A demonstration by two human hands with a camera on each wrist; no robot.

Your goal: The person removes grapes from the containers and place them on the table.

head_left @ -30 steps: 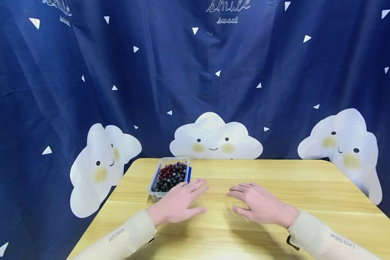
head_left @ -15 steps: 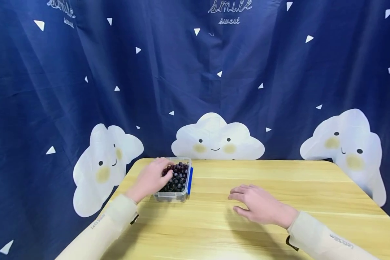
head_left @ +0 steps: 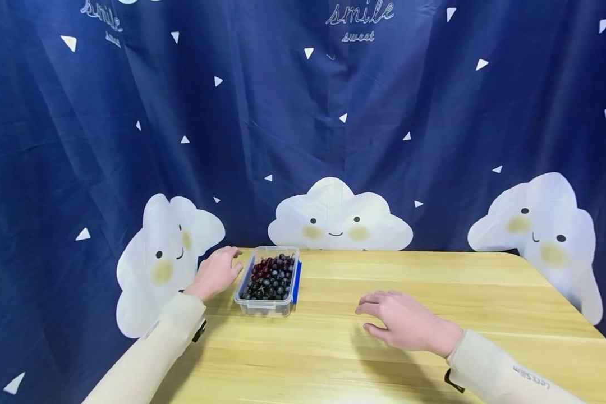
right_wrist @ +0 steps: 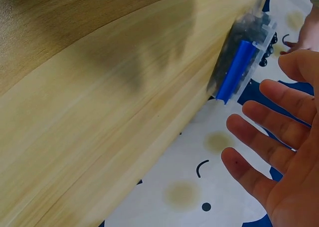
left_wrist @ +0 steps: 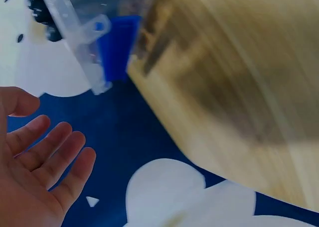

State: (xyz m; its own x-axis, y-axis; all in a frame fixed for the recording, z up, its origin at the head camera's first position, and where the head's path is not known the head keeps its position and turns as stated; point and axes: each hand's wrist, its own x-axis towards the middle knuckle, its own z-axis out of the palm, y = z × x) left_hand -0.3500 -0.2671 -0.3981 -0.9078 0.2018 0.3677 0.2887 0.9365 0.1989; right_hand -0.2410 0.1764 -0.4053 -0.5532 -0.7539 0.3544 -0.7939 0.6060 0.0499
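A clear plastic food container [head_left: 265,306] with blue side clips stands at the far left part of the table, lidless and filled with grapes [head_left: 275,278], dark purple ones and some red. Just left of the container my left hand [head_left: 216,275] hovers, fingers loosely bent toward its rim and apart from it; the left wrist view shows the palm holding nothing, near the blue clip [left_wrist: 117,48]. My right hand [head_left: 401,322] is held over the middle right of the table, palm down, fingers relaxed and spread, with nothing in it. The right wrist view shows those fingers [right_wrist: 249,174] extended.
The light wooden table [head_left: 333,353] ends at a dark blue curtain [head_left: 262,123] with clouds and white triangles. A shadow falls under each arm. Dark bands circle both wrists at the sleeve cuffs.
My left hand has moved left from the container's right front, passing over the grapes, to its left side. The right hand has stayed put. The head view has shifted slightly.
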